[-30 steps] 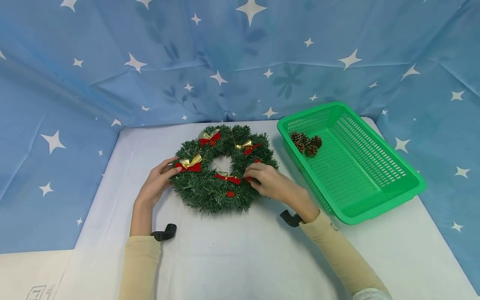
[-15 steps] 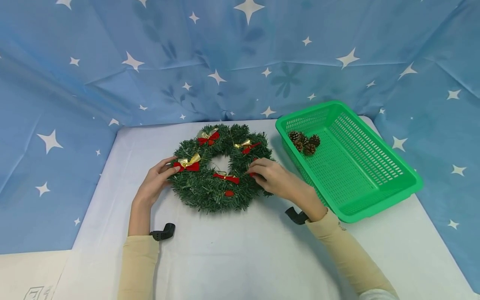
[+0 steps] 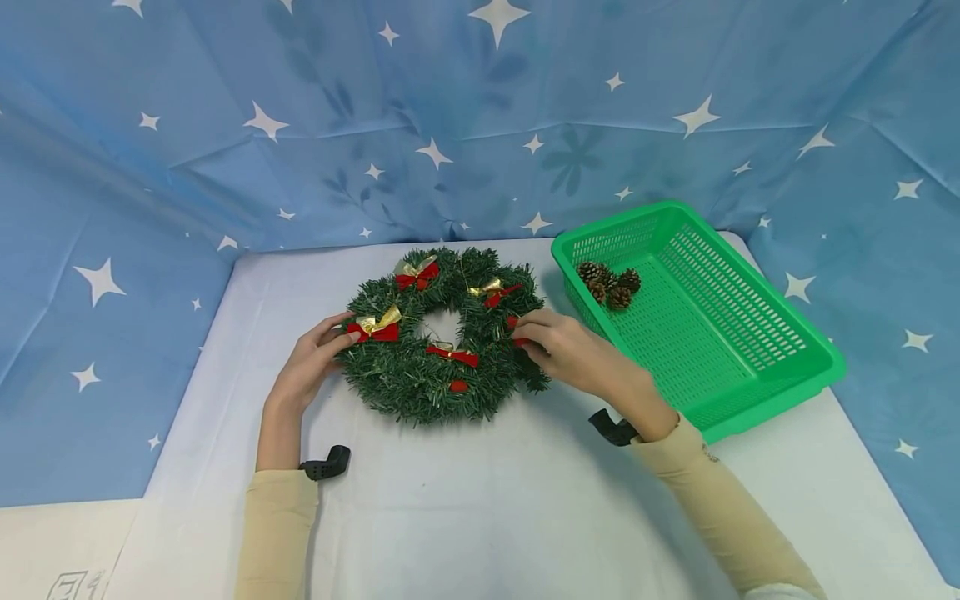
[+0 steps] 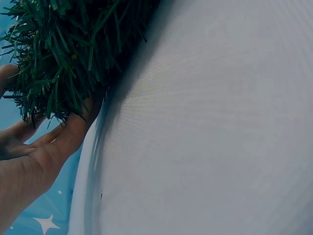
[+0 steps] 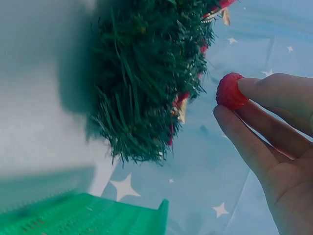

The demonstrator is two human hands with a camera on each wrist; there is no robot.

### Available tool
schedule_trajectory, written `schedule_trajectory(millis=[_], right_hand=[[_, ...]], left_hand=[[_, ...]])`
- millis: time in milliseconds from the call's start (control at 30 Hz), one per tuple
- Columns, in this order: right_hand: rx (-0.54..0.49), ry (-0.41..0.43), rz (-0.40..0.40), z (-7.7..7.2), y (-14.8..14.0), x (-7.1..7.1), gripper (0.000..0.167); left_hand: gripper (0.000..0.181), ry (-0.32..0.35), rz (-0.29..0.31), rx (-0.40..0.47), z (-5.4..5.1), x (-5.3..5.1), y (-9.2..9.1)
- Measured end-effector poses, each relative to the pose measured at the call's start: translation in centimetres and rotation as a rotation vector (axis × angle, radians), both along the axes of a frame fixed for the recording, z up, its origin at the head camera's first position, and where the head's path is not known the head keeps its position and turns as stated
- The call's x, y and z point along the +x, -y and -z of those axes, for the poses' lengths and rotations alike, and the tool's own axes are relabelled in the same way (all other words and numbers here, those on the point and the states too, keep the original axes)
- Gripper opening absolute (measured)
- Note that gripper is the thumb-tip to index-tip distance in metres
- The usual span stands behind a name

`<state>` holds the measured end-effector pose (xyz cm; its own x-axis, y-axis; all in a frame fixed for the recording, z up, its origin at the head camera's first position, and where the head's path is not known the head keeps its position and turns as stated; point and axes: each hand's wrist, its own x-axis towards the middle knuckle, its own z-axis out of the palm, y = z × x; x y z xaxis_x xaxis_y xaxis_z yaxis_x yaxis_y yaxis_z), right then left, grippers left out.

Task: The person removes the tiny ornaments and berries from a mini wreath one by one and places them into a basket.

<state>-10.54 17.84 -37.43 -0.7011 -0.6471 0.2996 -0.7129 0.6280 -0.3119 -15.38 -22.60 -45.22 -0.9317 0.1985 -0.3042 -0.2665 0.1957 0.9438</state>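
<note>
A green wreath [image 3: 420, 383] with several red and gold bows lies on the white table. My left hand [image 3: 306, 367] grips its left rim beside a red bow [image 3: 384, 332]; in the left wrist view the fingers [image 4: 73, 129] reach under the greenery. Over the wreath's right side, my right hand [image 3: 573, 350] pinches a small red berry-like piece [image 5: 230, 91] between thumb and fingers, held apart from the greenery in the right wrist view. Another red piece [image 3: 458, 386] sits low on the wreath, and one more [image 3: 512, 321] is near my right fingers.
A green basket [image 3: 780, 400] stands to the right, with several pine cones [image 3: 619, 298] in its far left corner. Behind the table [image 3: 420, 517] hangs a blue cloth [image 3: 480, 108] with white stars.
My right hand has moved to the right, away from the wreath's centre, with the red piece in its fingers. The left hand keeps its grip on the left rim.
</note>
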Motion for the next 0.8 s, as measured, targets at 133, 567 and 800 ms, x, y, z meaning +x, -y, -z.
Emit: schedule_trajectory(millis=[133, 567, 800], right_hand=[[0.001, -0.021, 0.002, -0.5, -0.5, 0.0, 0.017], [0.036, -0.003, 0.035, -1.9, -2.3, -0.4, 0.017], [0.015, -0.013, 0.041, -2.6, -3.2, -0.4, 0.017]], left_hand=[[0.067, 0.002, 0.0, -0.001, 0.0, 0.0, 0.0], [0.066, -0.004, -0.002, -0.002, 0.1, -0.1, 0.0], [0.065, -0.003, -0.005, -0.003, 0.1, -0.1, 0.1]])
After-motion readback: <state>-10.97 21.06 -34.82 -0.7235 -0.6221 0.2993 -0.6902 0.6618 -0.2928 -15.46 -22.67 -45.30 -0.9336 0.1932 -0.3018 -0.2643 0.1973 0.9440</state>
